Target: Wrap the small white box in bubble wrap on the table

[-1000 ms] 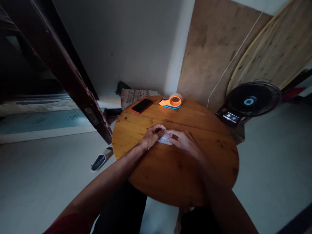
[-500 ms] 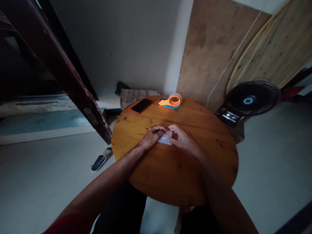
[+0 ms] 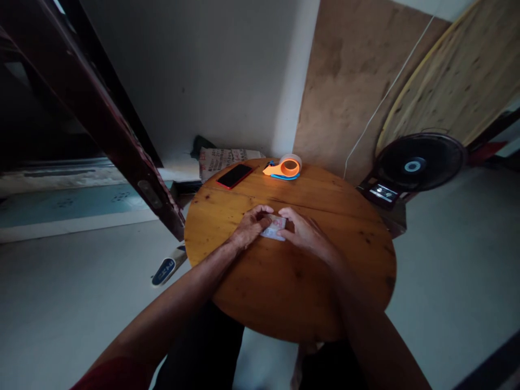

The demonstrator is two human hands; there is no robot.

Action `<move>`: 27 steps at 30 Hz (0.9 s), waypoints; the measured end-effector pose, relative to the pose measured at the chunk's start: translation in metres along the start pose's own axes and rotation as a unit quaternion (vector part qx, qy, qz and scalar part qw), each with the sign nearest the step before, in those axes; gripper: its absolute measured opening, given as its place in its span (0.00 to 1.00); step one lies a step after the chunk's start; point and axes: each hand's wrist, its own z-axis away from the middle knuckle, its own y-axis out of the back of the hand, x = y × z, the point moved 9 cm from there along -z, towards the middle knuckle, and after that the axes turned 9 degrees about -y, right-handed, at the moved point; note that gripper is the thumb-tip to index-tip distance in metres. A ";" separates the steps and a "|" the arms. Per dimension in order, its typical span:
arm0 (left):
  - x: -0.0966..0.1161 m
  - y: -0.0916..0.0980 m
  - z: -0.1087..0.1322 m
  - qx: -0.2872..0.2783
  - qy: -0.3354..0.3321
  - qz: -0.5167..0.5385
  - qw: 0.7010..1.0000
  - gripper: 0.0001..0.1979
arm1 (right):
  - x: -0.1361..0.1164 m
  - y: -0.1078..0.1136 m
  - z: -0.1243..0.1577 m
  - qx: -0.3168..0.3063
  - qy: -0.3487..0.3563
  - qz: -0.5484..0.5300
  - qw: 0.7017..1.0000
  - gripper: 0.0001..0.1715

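Note:
A small, pale, flat rectangular piece of printed paper [image 3: 273, 228], with pinkish-red marks near its upper side, lies between my hands at the middle of the round wooden table. My left hand [image 3: 252, 225] holds its left end, the thumb on top and the curled fingers at the far side. At the right edge, the thumb and forefinger of my right hand [image 3: 303, 230] grip the paper; the other fingers are tucked out of sight. The print is too small to read. Beyond my hands sits an orange tape dispenser [image 3: 276, 170] with a roll of clear tape.
On the round table [image 3: 284, 292], a phone with a red edge [image 3: 234, 176] lies at the back left. Behind it is a printed sack [image 3: 227, 158] by the wall. A black fan [image 3: 414, 167] stands right of the table, and a dark door frame [image 3: 114, 124] rises on the left.
My left thumb and fingers have shifted slightly left, so more of the red-printed part shows. My right hand stays at the right edge. The view has moved very slightly.

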 end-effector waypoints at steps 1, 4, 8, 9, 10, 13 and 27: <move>0.001 0.000 0.000 0.002 -0.001 0.004 1.000 0.15 | 0.002 -0.001 -0.001 0.002 -0.005 -0.003 1.000 0.29; 0.001 0.000 0.000 0.001 0.001 0.009 1.000 0.15 | 0.001 -0.001 0.000 0.000 0.005 -0.004 1.000 0.33; 0.000 -0.001 0.001 -0.009 0.012 -0.003 1.000 0.14 | -0.012 0.002 0.005 -0.020 0.049 0.010 0.999 0.23; 0.000 -0.001 0.001 -0.011 0.013 -0.007 1.000 0.13 | -0.014 0.003 0.005 -0.023 0.052 0.013 0.998 0.21; 0.000 -0.001 0.001 -0.013 0.012 -0.010 1.000 0.13 | -0.015 0.003 0.005 -0.025 0.053 0.014 0.998 0.20; 0.000 -0.001 0.001 -0.013 0.012 -0.019 1.000 0.13 | -0.013 0.003 0.004 -0.024 0.044 0.020 0.999 0.19; -0.002 0.006 -0.001 0.034 0.014 0.015 0.999 0.15 | -0.013 0.003 0.004 -0.021 0.057 0.009 0.998 0.14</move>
